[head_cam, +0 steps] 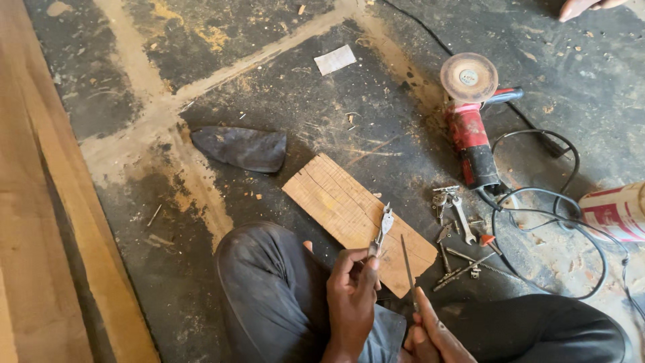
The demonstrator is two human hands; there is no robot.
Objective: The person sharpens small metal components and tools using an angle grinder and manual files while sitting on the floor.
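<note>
Head view, landmark: the wooden board (359, 215) lying flat on the dark floor (336, 121); all places are told from it.
Left hand (349, 286): at the board's near edge, fingers closed around the shank of a flat spade drill bit (383, 228), its winged tip raised over the board.
Right hand (430, 336): just right of the left hand, clenched on the near end of a thin metal file (408, 269), which slants up across the board's near corner, close beside the bit but apart from it.
How the bit will handle: I judge it small, light, rigid steel with sharp edges at the tip; best gripped on the plain shank, as it is.
How the file will handle: stiff, slim, light; held by its tail end.
Right of the board: loose wrenches and bits (460, 232) scattered on the floor.
Further right: a red angle grinder (470, 121) with its disc up, and a looped black cable (557, 202).
Containers: a red-and-white can (615, 212) on its side, far right; contents hidden.
Left of the board: a dark folded cloth (242, 148).
Far left: a long timber plank (40, 202).
</note>
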